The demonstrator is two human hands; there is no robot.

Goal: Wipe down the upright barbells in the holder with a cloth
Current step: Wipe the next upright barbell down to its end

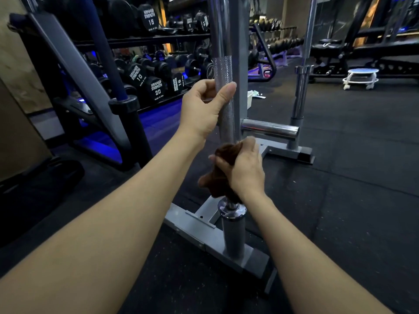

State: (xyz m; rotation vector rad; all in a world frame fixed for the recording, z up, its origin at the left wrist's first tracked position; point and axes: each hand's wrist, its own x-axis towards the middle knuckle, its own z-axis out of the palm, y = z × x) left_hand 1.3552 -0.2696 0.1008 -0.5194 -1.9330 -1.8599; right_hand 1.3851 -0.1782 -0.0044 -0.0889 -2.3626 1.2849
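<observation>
A chrome barbell [221, 64] stands upright in the grey holder [192, 225], its lower sleeve seated in a tube near the front. My left hand [204, 109] grips the knurled shaft at mid height. Below it my right hand [244, 168] holds a dark brown cloth [217, 177] wrapped round the bar, just above the chrome collar [231, 210]. A second upright barbell [303, 64] stands at the holder's far right. A dark blue bar [102, 48] stands at the left in a black sleeve.
A dumbbell rack [149, 73] with black Hammer Strength dumbbells fills the back left. A horizontal chrome peg [269, 128] sticks out from the holder's grey post. Benches and a small white stool [360, 78] stand at the back right on black rubber flooring.
</observation>
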